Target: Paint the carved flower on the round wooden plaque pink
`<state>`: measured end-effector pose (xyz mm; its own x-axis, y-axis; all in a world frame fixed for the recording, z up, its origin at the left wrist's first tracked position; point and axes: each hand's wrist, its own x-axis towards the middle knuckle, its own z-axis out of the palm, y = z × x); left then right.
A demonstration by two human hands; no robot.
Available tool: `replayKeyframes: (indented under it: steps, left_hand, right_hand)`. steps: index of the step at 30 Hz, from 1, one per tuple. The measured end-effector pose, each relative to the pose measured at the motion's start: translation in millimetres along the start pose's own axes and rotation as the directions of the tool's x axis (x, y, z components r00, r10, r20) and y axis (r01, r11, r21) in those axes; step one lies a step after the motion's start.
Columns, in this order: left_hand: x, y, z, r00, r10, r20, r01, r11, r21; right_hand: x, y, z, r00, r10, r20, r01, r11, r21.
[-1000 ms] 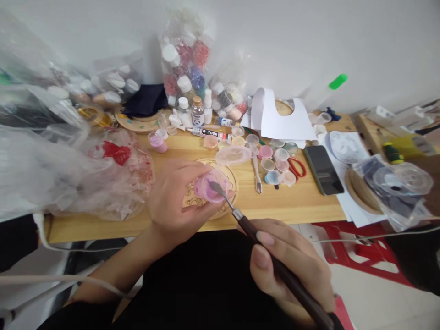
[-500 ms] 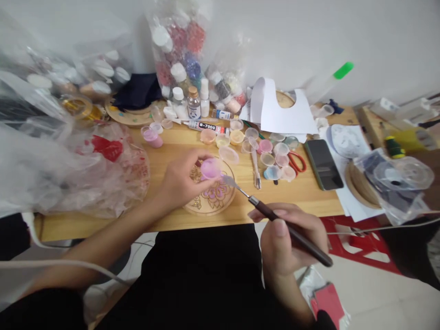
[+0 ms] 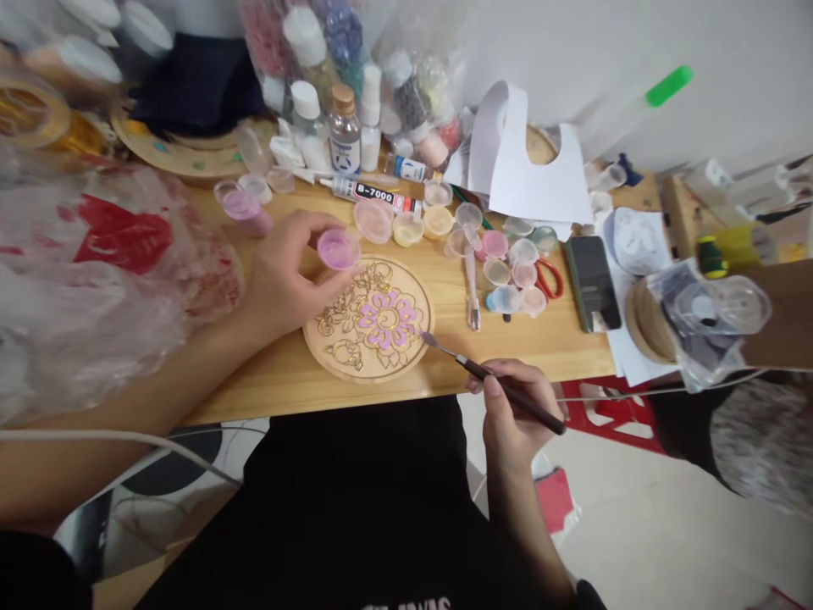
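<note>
right grip pinching a dark-handled palette knife, blade at the right edge of a round wooden disc, left grip pinching a small purple-filled cup by its upper left, disc flat on the tabletop, flower petals lilac
</note>
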<state>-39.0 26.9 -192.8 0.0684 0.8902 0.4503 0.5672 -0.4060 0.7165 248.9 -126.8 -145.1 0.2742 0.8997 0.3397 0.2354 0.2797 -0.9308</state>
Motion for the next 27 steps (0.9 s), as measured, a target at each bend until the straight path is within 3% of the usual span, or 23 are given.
replayKeyframes:
  steps: [5,11,15,20,27]
  left_hand:
    - [-1.6,6.7,-3.8,0.987,-0.158,-0.003,0.157,0.985,-0.069]
    - [-1.2,19.7,-8.1,0.987,-0.147,0.062,0.151,0.985,-0.078]
    - [-4.3,17.1,-5.4,0.992,-0.120,0.033,0.123,0.987,-0.108]
    - [-5.5,5.9,1.1,0.972,-0.227,0.066,0.231,0.971,-0.068]
    - [-6.5,3.0,-1.7,0.997,-0.069,0.046,0.069,0.998,-0.004]
  right_hand:
    - [5.0,-1.4,-0.8,0.992,-0.055,0.112,0.068,0.990,-0.123]
    - [8.1,-3.4,-3.3,0.976,-0.086,0.201,0.129,0.968,-0.213]
    - [9.7,-5.4,-3.0,0.964,-0.110,0.241,0.174,0.949,-0.262]
    - [14.6,-10.5,0.1,0.944,-0.183,0.275,0.265,0.917,-0.297]
    - [16.3,-15.6,0.7,0.928,-0.204,0.311,0.303,0.900,-0.315]
